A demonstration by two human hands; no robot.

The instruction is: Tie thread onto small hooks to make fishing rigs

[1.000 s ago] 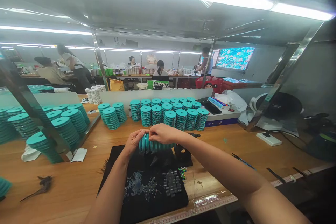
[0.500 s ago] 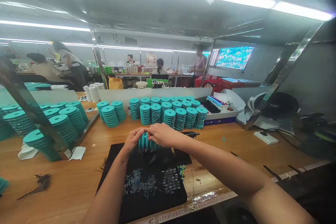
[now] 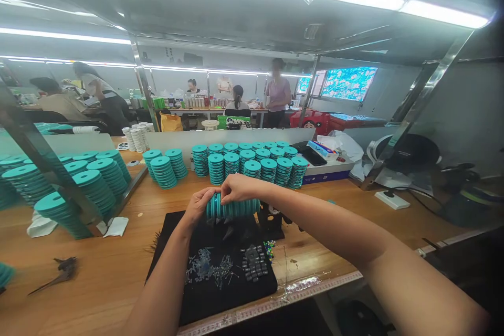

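A row of teal spools (image 3: 238, 209), lying on its side, is in front of me above a black mat (image 3: 224, 304). At the row's left end my left hand (image 3: 197, 207) is closed on it, with the thumb near the top. My right hand (image 3: 238, 188) bends over the row from the right, its fingers pinched against the upper edge of the left spools. Whatever is between those fingertips is too small to make out. Clear little pieces (image 3: 201, 265), thin pins (image 3: 223, 271), dark glossy pieces (image 3: 255, 262) and coloured beads (image 3: 269, 250) lie on or beside the mat.
Behind my hands stand several stacks of teal spools (image 3: 268, 170), with more stacks (image 3: 106, 181) left of a metal post. A phone (image 3: 313, 155) rests on a box at right. Near the fan (image 3: 409, 152) lies a power strip (image 3: 391, 199). People work further back.
My right wrist has lifted slightly, and more of the spool row shows beneath it. Both hands remain at the spools. A standing person in the background has moved left.
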